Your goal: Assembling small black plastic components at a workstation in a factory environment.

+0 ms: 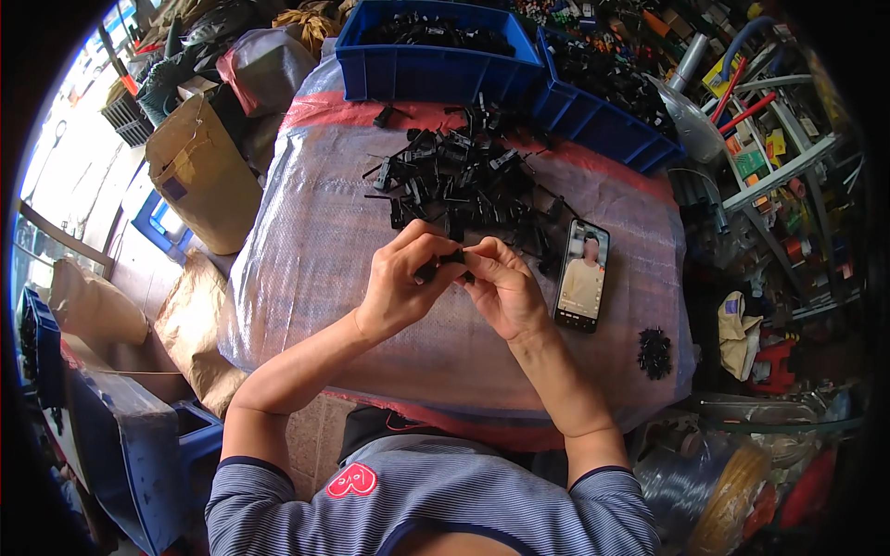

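Both hands meet over the middle of the covered table, closed around a small black plastic part. My left hand wraps one end of it, while the fingertips of my right hand pinch the other end. Most of the part is hidden behind my fingers, so its exact kind does not show. Just beyond my hands lies a loose heap of similar black plastic parts, some with thin rods sticking out. A phone with a lit screen showing a person lies to the right of my right hand.
A small pile of tiny black pieces sits at the table's right. Two blue bins filled with black parts stand along the far edge. A woven plastic sheet covers the table. Left are a paper sack and a blue stool; right, metal shelving.
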Demonstrator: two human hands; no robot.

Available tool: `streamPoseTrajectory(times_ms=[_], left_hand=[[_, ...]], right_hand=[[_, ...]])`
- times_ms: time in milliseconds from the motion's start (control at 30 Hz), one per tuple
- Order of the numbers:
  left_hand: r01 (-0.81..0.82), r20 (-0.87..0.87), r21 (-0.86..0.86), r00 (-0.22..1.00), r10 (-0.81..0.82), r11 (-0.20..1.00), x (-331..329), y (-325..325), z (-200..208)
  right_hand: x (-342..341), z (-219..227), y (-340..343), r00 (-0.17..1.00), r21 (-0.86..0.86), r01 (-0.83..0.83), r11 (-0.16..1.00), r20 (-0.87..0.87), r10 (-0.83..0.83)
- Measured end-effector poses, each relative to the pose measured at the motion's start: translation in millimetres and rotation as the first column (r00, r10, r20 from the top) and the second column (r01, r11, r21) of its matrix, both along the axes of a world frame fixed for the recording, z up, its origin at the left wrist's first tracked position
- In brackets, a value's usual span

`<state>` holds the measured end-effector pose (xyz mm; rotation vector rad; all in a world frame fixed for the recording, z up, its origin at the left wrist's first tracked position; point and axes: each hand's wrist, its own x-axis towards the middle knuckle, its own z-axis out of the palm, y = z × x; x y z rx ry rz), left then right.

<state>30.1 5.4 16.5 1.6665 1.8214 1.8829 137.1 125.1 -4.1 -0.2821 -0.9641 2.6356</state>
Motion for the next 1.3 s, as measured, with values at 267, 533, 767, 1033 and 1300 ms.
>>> streamPoseTrajectory(times_ms=[267,533,767,1033,1300], left_hand=[[-0.071,-0.181,0.096,0.980,0.088,0.993,7,-7,3],[-0.039,-0.158,0.020,0.987,0.042,0.999,-1,-7,-6],[0.072,0.148,-0.086,0.987,-0.058,0.994,-18,-4,-9],[0.040,0.016,-0.132,0.999,-0.038,0.990,-16,-4,-1],[-0.018,-0.099,-0.085,0.995,0.009,0.996,-9,-4,0]], right_hand=[[1,5,-6,0.995,-0.079,-0.078,0.994,-0.071,0.073],[1,5,-13,1.000,-0.092,0.014,0.996,0.012,-0.013],[1,-1,-3,0.997,0.003,-0.058,0.998,0.049,0.058],[-1,3,-3,0.995,0.321,0.033,0.946,0.082,-0.063],[-4,-5,3,0.996,0.096,-0.068,0.993,0.058,0.063]])
